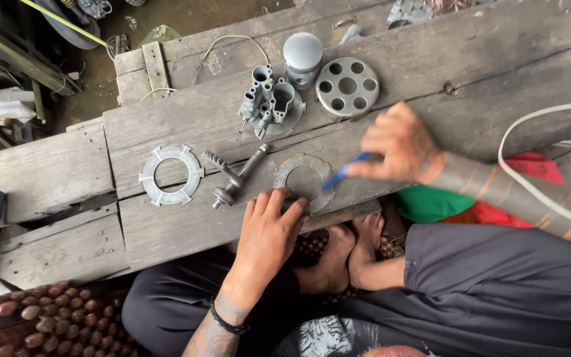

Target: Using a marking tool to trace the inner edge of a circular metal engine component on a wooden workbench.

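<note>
My left hand (269,228) presses its fingertips on the near edge of a flat metal ring plate (292,170) lying on the wooden bench (186,225). My right hand (398,142) grips a blue-handled tool (346,170), blurred by motion, whose tip reaches the ring's right side. I cannot tell what kind of tool it is.
Also on the bench: a notched grey ring (171,174), a geared shaft (232,178), a carburettor body (269,102), a piston (302,58) and a round plate with holes (347,86). A white cable (530,182) crosses my right forearm. Wooden beads (47,324) lie lower left.
</note>
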